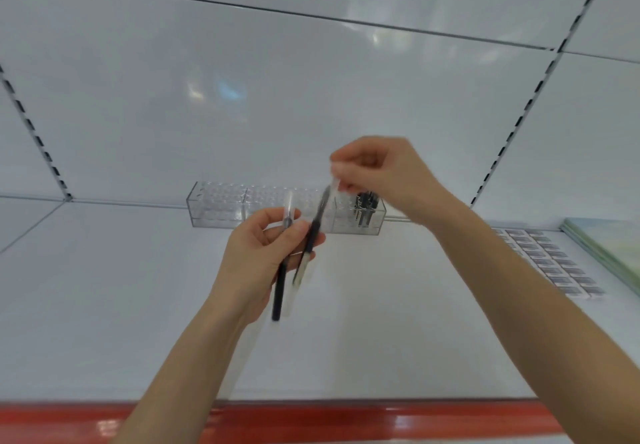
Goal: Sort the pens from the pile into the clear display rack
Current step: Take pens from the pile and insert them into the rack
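My left hand (258, 263) holds two black pens above the white shelf. One pen (279, 291) hangs down past my palm inside a clear sleeve. The other pen (313, 235) slants up to the right, and my right hand (384, 173) pinches the top end of its clear sleeve. Behind my hands, against the back wall, stands the clear display rack (221, 206) with many holes. Several black pens (365, 208) stand in its right end; the other sections look bare.
The white shelf (104, 305) has a red front edge (346, 421). At the right lie rows of small dark labelled packs (550, 263) and a stack of pale green sheets (609, 249). Slotted uprights run up the back wall.
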